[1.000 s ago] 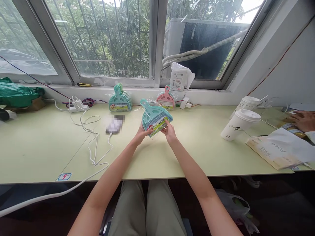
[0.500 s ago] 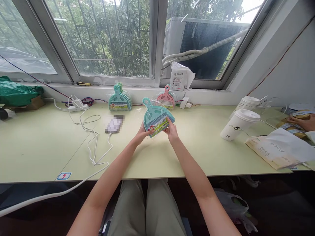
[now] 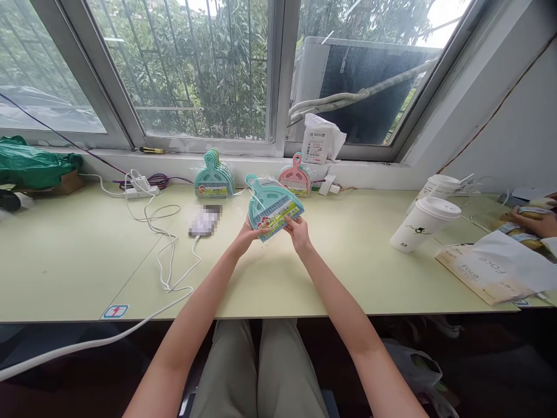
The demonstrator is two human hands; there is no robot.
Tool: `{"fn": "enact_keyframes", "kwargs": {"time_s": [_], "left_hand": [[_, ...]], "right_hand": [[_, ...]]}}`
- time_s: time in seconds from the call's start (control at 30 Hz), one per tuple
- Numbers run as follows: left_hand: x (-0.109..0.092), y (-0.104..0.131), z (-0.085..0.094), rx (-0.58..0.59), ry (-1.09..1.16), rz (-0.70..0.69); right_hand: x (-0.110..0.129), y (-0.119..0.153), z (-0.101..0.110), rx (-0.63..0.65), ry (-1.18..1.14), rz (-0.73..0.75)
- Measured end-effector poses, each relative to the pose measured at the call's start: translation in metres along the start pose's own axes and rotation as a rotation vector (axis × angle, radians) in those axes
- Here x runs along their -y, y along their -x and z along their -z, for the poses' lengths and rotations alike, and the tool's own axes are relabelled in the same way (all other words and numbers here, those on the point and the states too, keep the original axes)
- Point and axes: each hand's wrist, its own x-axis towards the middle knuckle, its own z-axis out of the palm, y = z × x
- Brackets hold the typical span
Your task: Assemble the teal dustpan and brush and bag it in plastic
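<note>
Between my two hands is a mint-green dustpan and brush set (image 3: 272, 204) in clear wrapping with a yellow-green label, tilted and raised over the table. My left hand (image 3: 249, 235) grips its lower left corner, thumb across the front. At the lower right edge my right hand (image 3: 298, 231) holds it, thumb on the label and fingers partly hidden behind. Behind it to the left, several green dustpan sets (image 3: 213, 177) stand upright in a row against the wall. Pink dustpan sets (image 3: 295, 175) stand at the back right, partly covered by the held one.
A phone (image 3: 205, 221) with a white cable lies left on the table (image 3: 130, 249), near a power strip (image 3: 141, 191). Two white cups (image 3: 424, 225) and a paper bag (image 3: 491, 267) are at right. Another person's hand (image 3: 537, 222) holds packets at the far right.
The held dustpan set has shifted slightly left, both hands still on it, and the right thumb sits further left along the label. The view has shifted a little.
</note>
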Motion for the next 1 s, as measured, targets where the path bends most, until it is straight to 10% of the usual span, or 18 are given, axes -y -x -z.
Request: {"fn": "enact_keyframes", "kwargs": {"time_s": [0.3, 0.53, 1.0], "left_hand": [[-0.001, 0.006, -0.017, 0.205, 0.126, 0.109], [-0.002, -0.003, -0.002, 0.024, 0.274, 0.009], [-0.013, 0.004, 0.008, 0.215, 0.270, 0.125]], "right_hand": [[0.004, 0.004, -0.003, -0.063, -0.062, 0.074], [0.004, 0.006, -0.007, -0.001, -0.050, -0.005], [0.007, 0.009, -0.010, 0.069, -0.077, 0.010]]}}
